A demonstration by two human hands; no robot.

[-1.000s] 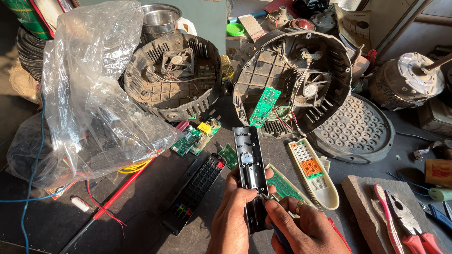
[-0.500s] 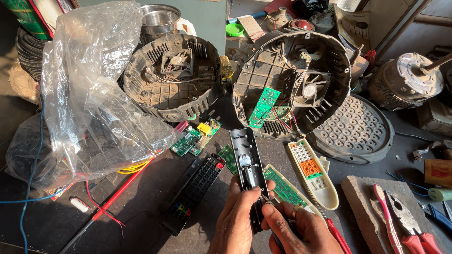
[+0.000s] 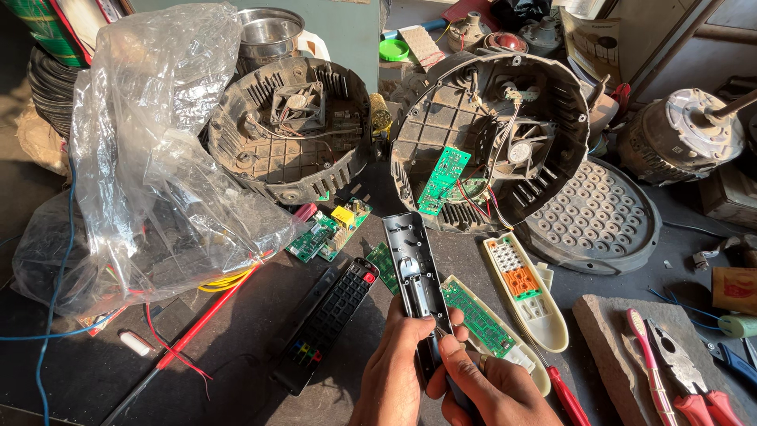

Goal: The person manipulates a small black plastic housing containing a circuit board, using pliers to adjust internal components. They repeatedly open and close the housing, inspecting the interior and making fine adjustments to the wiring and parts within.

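So I've got the dark remote shell (image 3: 415,272) at lower centre of the frame, a long slim black piece standing nearly upright with its hollow inside facing me, tilted a bit left at the top. My left hand (image 3: 392,371) is clenched around its lower end, and my right hand (image 3: 490,388) is curled in against the bottom of it, fingertips pinching right at the shell.

Just right of it lies a cream remote half with a green circuit board (image 3: 479,317) inside, and further right another cream remote (image 3: 527,290) with orange and white pads showing. A black remote (image 3: 328,322) sits lower left of the shell, with small loose boards (image 3: 330,229) above it. Two round fan housings (image 3: 290,130) fill the upper middle, the right-hand housing (image 3: 493,134) carrying a green board. A big crumpled plastic bag (image 3: 158,150) takes up the left. Pliers (image 3: 678,371) lie at lower right.

Compared to half a second back, the shell sits slightly more upright and my right hand has slid a little lower.
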